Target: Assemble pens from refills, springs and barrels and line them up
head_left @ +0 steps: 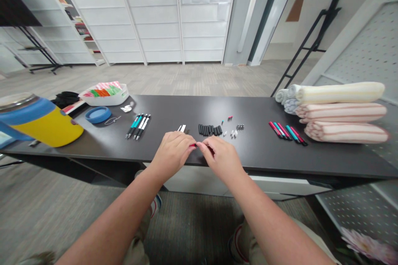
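My left hand (172, 151) and my right hand (219, 157) meet over the front of the black table (261, 153), fingers pinched together on a small red pen part (193, 145) between them. Just beyond my left hand lie white pen pieces (182, 128). A row of black pen grips (209, 129) and tiny loose parts (233, 130) lie behind my right hand. Several assembled pens (138, 126) lie to the left, and red and teal pen barrels (287, 131) to the right.
A yellow and blue container (40, 122) stands at the far left, with a blue lid (98, 114) and a white tray (105, 94) of coloured items behind it. Rolled and folded towels (338, 112) are stacked at the right. White shelving lines the back wall.
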A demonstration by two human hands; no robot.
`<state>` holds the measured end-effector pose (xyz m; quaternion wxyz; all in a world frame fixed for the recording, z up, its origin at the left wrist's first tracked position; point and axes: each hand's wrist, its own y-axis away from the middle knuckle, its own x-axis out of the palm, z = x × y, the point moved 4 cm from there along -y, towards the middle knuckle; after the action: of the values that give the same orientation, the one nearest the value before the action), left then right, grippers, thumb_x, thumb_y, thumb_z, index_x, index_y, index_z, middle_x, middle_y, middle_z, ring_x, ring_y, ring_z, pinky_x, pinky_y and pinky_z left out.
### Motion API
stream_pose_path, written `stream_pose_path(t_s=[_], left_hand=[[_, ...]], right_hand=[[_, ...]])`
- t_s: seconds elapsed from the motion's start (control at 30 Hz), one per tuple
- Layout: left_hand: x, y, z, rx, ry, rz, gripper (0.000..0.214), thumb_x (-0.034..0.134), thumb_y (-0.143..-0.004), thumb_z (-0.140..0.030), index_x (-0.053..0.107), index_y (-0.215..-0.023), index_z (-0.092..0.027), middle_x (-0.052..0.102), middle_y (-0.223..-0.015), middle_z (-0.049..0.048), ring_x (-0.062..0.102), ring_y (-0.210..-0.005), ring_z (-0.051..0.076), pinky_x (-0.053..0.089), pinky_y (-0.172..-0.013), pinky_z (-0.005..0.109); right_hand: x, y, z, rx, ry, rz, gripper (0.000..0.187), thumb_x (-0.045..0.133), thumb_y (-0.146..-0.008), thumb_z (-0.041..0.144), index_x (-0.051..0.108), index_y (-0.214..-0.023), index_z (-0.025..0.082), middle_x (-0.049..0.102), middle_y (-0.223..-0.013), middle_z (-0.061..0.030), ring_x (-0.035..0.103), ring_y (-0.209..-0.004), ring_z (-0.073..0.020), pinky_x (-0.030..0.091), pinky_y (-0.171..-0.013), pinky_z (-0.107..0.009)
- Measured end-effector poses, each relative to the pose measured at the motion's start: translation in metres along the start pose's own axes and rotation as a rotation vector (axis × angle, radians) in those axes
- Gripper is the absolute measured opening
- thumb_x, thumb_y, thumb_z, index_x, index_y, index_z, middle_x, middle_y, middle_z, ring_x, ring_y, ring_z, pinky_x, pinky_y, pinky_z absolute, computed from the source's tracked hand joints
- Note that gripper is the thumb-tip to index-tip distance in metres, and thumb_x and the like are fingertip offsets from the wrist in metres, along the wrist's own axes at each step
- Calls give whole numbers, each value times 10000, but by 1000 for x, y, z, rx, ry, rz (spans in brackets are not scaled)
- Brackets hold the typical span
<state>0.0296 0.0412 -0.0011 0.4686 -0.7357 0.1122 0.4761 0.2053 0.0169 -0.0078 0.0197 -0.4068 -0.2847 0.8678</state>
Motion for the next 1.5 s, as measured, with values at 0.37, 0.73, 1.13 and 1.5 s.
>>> stream_pose_path(t_s=[0.37,0.73,1.13,1.5], left_hand=[[-5,0,10,-168,44,-121,135,601,-1025,-274,688,-1098,-201,757,-1061,83,657,-1022,258,465,-917,422],[-3,0,7,-167,7,-119,123,604,-1014,-275,691,-1058,-201,758,-1017,82,664,-977,258,467,-892,426],[-3,-1,6,-142,5,-86,127,603,-1019,-272,693,-1074,-200,769,-1036,78,671,-988,256,458,-887,428],[-2,-1,4,-103,21,-66,164,586,-1029,-249,699,-1142,-208,775,-1054,74,677,-994,249,456,-898,428]], right_hand=[[-16,5,-28,273,223,-94,308,692,-967,504,656,-1042,207,694,-938,-52,670,-821,-227,447,-703,-327],[1,-10,-19,381,516,-28,190,658,-980,369,649,-938,184,728,-914,-155,694,-704,-272,403,-586,-351],[-18,5,-26,407,-281,-176,180,672,-913,380,600,-848,229,689,-777,-11,634,-677,-174,476,-648,-297],[-7,3,-32,325,-522,-89,257,383,-1022,291,539,-1217,228,638,-978,-33,572,-647,-140,509,-617,-281]])
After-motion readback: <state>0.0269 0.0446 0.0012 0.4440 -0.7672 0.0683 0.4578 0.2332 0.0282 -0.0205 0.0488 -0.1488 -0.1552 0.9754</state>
